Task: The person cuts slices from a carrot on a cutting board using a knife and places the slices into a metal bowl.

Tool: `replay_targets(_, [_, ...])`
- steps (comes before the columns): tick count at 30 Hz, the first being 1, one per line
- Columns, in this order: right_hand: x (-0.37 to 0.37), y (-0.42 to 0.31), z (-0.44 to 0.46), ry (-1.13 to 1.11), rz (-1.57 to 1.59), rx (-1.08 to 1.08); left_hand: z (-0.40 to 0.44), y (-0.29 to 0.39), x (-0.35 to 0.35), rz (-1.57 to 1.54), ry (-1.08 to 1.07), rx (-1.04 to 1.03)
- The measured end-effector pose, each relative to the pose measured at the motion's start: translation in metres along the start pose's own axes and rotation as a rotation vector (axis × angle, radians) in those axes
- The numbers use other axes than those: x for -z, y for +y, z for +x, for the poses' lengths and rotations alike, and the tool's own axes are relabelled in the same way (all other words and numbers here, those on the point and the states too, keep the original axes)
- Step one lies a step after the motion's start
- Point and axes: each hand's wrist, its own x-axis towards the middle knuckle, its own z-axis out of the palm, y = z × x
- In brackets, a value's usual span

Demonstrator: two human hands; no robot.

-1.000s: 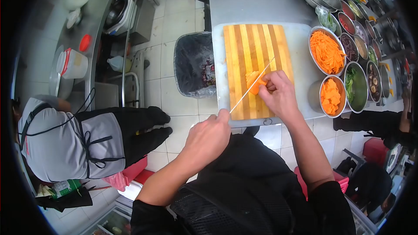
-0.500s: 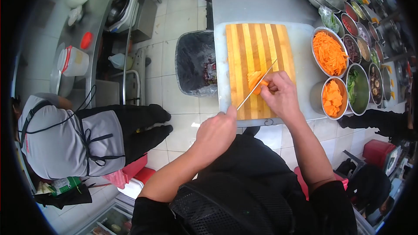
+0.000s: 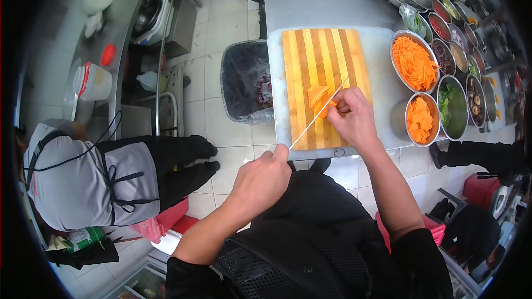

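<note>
My left hand [image 3: 262,176] is wrapped round the handle of a long knife [image 3: 316,117], whose thin blade slants up and right across a striped wooden board [image 3: 302,66]. With curled fingertips, my right hand [image 3: 353,117] pinches a piece of carrot [image 3: 333,104] against the right side of the blade. Cut orange slices [image 3: 317,96] lie fanned on the board just left of the blade. The knife handle is hidden inside my left fist. Under the wooden board is a larger white board [image 3: 382,50].
Right of the boards stand a bowl of shredded carrot [image 3: 414,64], a bowl of carrot slices [image 3: 419,120], a bowl of greens [image 3: 455,112] and several other bowls. A lined bin [image 3: 238,77] is left of the table. Another person [image 3: 94,182] stands at the left; legs [image 3: 476,154] show at right.
The blade and both hands have shifted slightly. More orange slices now lie fanned left of the blade. The legs at the far right have changed position.
</note>
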Motion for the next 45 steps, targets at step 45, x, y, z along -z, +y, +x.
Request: replay_targets(45, [0.001, 0.007, -0.001, 0.030, 0.058, 0.030, -0.011, 0.002, -0.003, 0.057, 0.000, 0.037])
